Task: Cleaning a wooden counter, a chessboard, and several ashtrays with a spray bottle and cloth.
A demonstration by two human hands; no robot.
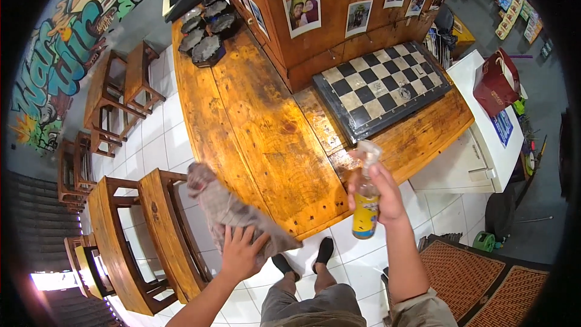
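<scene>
My right hand [387,197] is wrapped around a clear spray bottle [365,213] with a yellow label and a white trigger head. It is held upright above the floor, just off the table's near right corner. My left hand [240,248] grips a grey-brown checked cloth [233,206], with fingers spread over its lower part and the thumb hidden. The cloth hangs by the near left edge of the wooden table [260,139] and covers part of that edge. Shiny wet-looking patches show on the table's varnished planks.
A folded chessboard case [381,88] lies on the table's right part, before a wooden cabinet [339,42] with photos. Dark ashtray-like dishes [207,48] stand at the far left end. Wooden benches [154,224] line the left. A white freezer-like chest [460,157] with a maroon bag [496,85] stands right.
</scene>
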